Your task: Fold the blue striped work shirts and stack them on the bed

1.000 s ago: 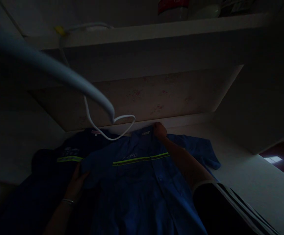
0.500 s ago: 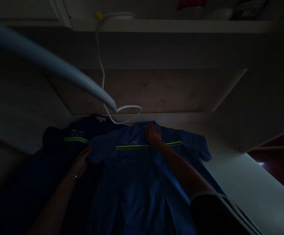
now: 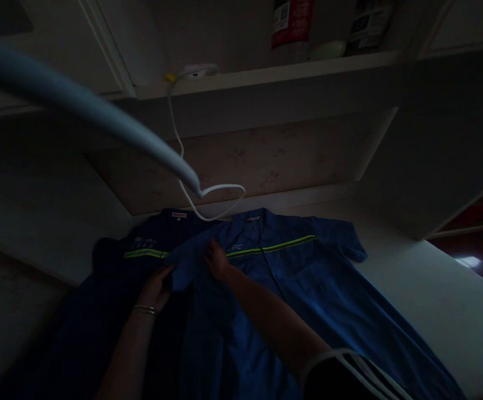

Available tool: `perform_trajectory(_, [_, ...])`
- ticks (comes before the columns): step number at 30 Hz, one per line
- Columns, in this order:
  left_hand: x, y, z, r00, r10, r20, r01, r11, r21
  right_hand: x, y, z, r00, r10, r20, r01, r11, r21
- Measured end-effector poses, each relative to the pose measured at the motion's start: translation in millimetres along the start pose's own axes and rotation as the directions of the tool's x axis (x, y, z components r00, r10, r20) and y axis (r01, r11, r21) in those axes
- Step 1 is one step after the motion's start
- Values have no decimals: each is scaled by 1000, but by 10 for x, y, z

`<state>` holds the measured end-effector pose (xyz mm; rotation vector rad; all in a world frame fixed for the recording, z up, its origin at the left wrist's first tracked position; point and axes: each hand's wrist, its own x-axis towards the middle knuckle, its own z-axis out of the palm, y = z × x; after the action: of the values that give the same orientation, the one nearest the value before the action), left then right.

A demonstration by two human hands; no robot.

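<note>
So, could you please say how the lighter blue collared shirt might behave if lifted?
The lighter blue collared shirt would probably droop, given its soft folds. Lying spread out, it seems unlikely to roll or tip.

Reaching forward with left arm [image 3: 129,347] and right arm [image 3: 272,315], slanting the latter leftward; angling left grip [image 3: 156,285] inward, holding right grip [image 3: 217,260] near it, slightly farther forward, loosely bent.

We're in deep gloom, facing a pinkish-beige wall printed with faded flowers [image 3: 303,155]. Over it we've got a long off-white shelf [image 3: 308,69], a pale framed cabinet door [image 3: 61,61] to its left. Below spreads a smooth whitish worktop [image 3: 428,294], a flat grey panel [image 3: 428,150] at right; beyond, a dark reddish surface [image 3: 449,244] catches bright light [image 3: 469,261].
</note>
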<state>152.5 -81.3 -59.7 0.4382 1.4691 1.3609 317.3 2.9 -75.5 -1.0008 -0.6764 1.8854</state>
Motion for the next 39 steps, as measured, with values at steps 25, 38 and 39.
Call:
perform_trajectory(25, [-825,-81,1668,543,148,827,-757,513,405,-915,-310,-1393,992,-102,-69,94,990,-101])
perform_trajectory(38, [-783,-544,1107,713,550,436,-614,188,767,-445,-799,-1328,839,-416,351,442,143,-886])
perform_trajectory(39, [-887,-610,1105,702,557,444,-586,97,804,-396,-832,-1295,816,-318,482,515,23,-857])
